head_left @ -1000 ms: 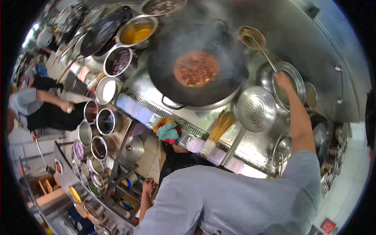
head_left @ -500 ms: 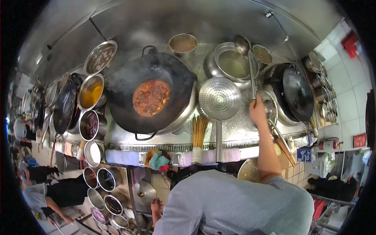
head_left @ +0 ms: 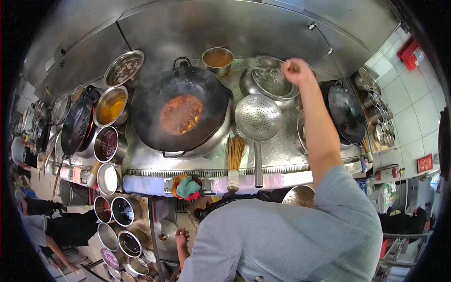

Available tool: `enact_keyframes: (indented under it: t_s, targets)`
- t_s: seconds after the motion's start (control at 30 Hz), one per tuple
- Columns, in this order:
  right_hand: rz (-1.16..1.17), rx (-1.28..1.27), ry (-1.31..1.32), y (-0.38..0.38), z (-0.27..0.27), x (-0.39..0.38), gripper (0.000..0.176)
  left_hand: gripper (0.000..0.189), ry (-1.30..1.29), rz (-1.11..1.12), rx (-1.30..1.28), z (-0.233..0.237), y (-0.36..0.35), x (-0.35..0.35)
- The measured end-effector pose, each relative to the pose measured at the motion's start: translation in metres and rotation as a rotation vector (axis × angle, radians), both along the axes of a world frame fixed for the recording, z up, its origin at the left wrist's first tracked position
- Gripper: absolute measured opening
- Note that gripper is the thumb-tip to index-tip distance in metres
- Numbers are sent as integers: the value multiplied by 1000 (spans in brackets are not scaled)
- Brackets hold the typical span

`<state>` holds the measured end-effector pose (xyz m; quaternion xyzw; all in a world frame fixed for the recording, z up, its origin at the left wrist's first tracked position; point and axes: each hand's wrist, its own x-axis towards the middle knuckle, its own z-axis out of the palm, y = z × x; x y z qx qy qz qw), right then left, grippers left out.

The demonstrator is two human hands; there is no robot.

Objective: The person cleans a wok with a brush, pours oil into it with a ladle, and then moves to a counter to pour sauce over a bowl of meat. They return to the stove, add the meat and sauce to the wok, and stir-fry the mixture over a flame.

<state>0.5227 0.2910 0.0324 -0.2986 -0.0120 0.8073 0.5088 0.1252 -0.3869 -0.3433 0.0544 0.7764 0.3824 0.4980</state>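
My right hand (head_left: 299, 73) is closed round the ladle's handle end, above the right rim of a steel pot of cloudy liquid (head_left: 275, 83). Liquid is splashing in that pot, and the ladle's bowl cannot be made out. Low at my left side is my left hand (head_left: 182, 238), its fingers curled near a round metal lid (head_left: 165, 235); whether it holds anything is hidden. A black wok (head_left: 155, 127) holds steaming red sauce with chunks (head_left: 181, 115). Between wok and pot rests a perforated strainer (head_left: 258, 117), with its handle towards me.
A bamboo brush (head_left: 235, 155) stands by the counter's front edge, near coloured cloths (head_left: 188, 187). Steel bowls and pots, one with orange liquid (head_left: 111, 108), line the left. Another black wok (head_left: 346, 115) is at the right. A co-worker (head_left: 42, 235) is at the far left.
My right hand has moved up and back with the ladle, from the counter to over the pot. The ladle's bowl is no longer visible, and the liquid now splashes. My left hand stays low.
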Motion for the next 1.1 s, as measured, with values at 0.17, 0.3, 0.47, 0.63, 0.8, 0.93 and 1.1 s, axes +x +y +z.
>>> enact_keyframes:
  t_s: [0.17, 0.3, 0.47, 0.63, 0.8, 0.93, 1.1]
  targets:
    - [113, 112, -412, 43, 36, 3, 15, 14, -143, 113, -7, -25, -23, 6]
    - [356, 477, -1634, -20, -3, 35, 15, 14, -188, 239, -33, -14, -28, 13]
    - [146, 503, -2022, -71, -123, 43, 18, 17, 113, -30, 191, -7, 9, -4]
    - [9, -6, 44, -45, -110, 50, 4, 12, 326, -39, 479, 65, 99, -29]
    - [-68, -5, 44, 16, -21, 14, 13, 21, 420, -98, 680, 204, 210, -17]
    - [25, 48, -132, 57, 27, -13, 16, 22, 1211, -405, 788, 237, 286, -4]
    - [98, 361, -1005, -29, 29, -13, 14, 20, 1256, -664, 614, 228, 319, -3]
